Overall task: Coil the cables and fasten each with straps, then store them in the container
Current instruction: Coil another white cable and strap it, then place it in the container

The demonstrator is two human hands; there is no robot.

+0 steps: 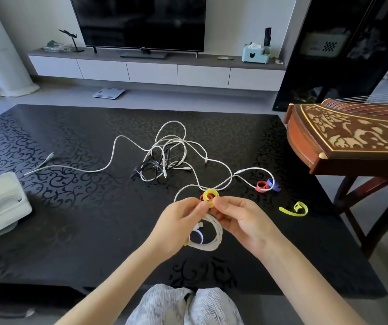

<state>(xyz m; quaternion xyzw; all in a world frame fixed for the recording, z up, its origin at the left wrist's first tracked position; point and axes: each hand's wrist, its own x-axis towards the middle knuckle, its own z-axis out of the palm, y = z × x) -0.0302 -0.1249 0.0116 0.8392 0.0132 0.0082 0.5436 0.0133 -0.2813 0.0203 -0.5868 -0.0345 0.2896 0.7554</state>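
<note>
A coiled white cable [214,240] hangs above the black table [71,231], held by my left hand [176,226] at its top. My right hand [240,219] pinches a yellow strap [210,195] curled into a ring at the coil's top. A red strap [206,197] lies just behind that ring on the table. A tangle of white and black cables [165,158] lies in the middle of the table. More straps lie to the right: a red one [261,186], a blue one [272,184] and a yellow one [295,209]. The white container [3,207] sits at the left edge.
A wooden zither [347,137] on a stand juts in at the right, beside the table. Behind the table are a TV cabinet [155,69] and a bathroom scale [108,93] on the floor. My knees [186,306] are at the table's near edge.
</note>
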